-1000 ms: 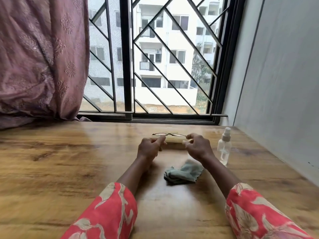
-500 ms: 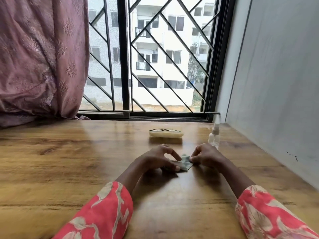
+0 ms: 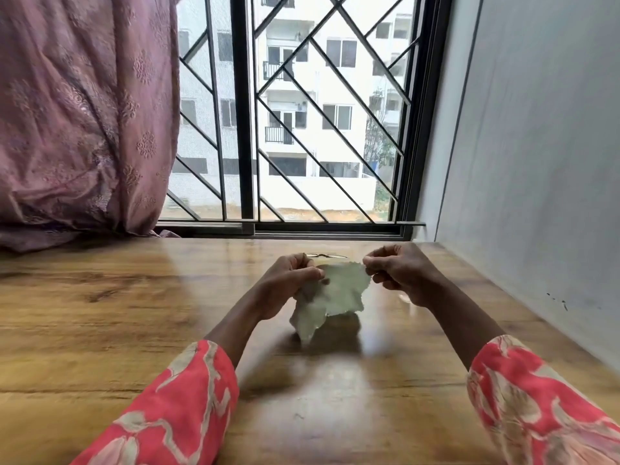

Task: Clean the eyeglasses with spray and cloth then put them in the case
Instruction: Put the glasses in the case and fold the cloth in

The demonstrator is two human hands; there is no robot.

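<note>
Two hands, left hand and right hand, pinch the cloth up off the table. Glasses behind look untouched, so basically everything's left.

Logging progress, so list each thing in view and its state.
Cloth: lifted off the table, stretched between both hands.
Left hand: pinching the cloth's left edge.
Right hand: pinching its right corner.
Eyeglasses: behind the cloth, mostly hidden, untouched.
Curtain: drawn to the left.
</note>
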